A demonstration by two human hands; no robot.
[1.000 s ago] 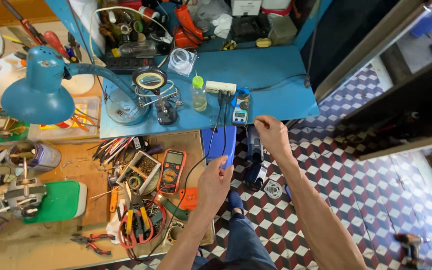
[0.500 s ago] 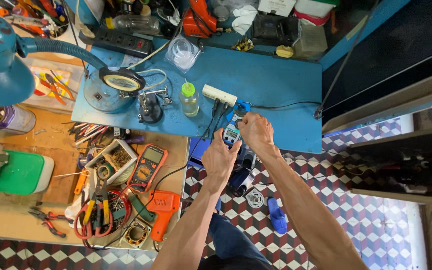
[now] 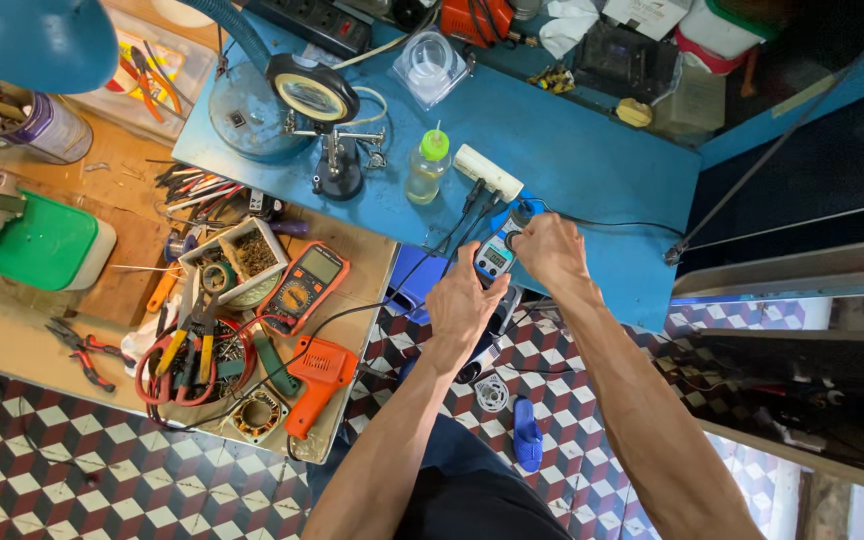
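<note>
A small blue meter with a grey display sits at the front edge of the blue surface, held between both hands. The left hand cups its lower end from below, fingers curled around the casing; the right hand closes over the top right corner, thumb near what looks like a dial, though the hand hides most of it. Black leads run up from the meter toward a white power strip, with a small green-capped bottle just beside it. Farther left stands a magnifier on a stand. On the wooden surface to the left (crowded with tools) lie an orange multimeter and an orange drill
</note>
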